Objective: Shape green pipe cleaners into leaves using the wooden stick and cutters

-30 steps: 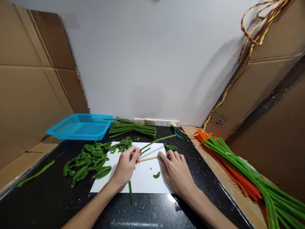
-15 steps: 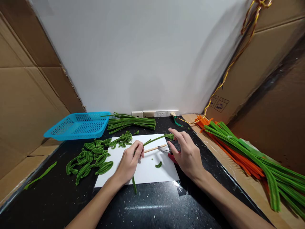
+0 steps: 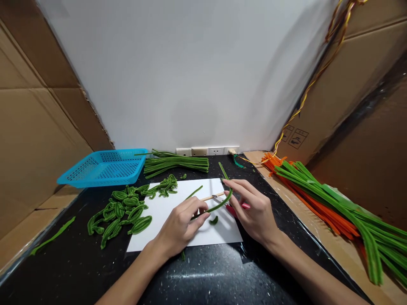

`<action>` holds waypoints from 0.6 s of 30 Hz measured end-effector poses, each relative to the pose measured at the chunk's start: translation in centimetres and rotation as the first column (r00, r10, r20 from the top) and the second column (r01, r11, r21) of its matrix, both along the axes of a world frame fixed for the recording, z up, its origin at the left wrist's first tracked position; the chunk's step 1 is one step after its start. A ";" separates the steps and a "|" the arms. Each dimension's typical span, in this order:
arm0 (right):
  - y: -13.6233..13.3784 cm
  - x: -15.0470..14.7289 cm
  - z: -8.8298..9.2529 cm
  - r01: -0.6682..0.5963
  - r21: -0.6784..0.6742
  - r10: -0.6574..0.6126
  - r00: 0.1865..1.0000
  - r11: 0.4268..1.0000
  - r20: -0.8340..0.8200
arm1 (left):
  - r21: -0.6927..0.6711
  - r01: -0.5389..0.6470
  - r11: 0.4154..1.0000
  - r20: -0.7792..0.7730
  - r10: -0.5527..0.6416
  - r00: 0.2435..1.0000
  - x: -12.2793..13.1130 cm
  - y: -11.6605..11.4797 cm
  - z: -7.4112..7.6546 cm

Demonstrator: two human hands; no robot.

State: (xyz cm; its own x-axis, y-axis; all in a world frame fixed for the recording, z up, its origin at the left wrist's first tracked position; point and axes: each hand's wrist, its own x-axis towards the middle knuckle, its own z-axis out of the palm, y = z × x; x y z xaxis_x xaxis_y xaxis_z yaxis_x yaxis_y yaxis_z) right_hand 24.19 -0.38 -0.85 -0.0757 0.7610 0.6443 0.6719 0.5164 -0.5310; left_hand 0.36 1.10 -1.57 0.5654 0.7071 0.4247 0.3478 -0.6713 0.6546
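My left hand (image 3: 186, 222) is over the white paper (image 3: 149, 237), thumb and fingers pinching a green pipe cleaner (image 3: 219, 206). That pipe cleaner curves up to my right hand (image 3: 251, 207), whose thumb and fingers pinch it near the bend; its free end points up and away. A thin wooden stick (image 3: 208, 198) lies partly behind my left hand. Pliers with red handles (image 3: 231, 210) rest under my right hand, mostly hidden. A short curled green piece (image 3: 213, 220) lies on the paper between my hands. Another green stem (image 3: 193, 192) sticks out beyond my left hand.
Several looped green pipe-cleaner leaves (image 3: 127, 207) are piled at the left. Behind them stand a blue plastic basket (image 3: 104, 182) and a bundle of green stems (image 3: 178, 164). Orange stems (image 3: 330, 218) and brighter green stems (image 3: 337, 201) lie on cardboard at the right.
My right hand, open before, has closed on the green pipe cleaner, which now bends upward. My left hand has shifted right and nearer to me.
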 end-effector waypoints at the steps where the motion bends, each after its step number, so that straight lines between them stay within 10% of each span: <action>1: -0.1 0.0 0.1 -0.026 -0.031 0.024 0.999 0.999 -0.045 | 0.007 -0.002 1.000 0.009 0.002 1.000 -0.1 0.0 0.0; 12: 0.0 -0.2 1.4 -0.089 -0.235 -0.013 0.915 0.968 -0.403 | -0.343 -0.038 0.938 0.181 0.106 0.978 -0.1 -0.3 -0.7; 18: 0.5 -0.2 1.3 -0.398 -0.334 0.057 0.711 0.854 -0.701 | -0.524 -0.059 0.849 0.348 0.278 0.895 0.7 0.3 -0.3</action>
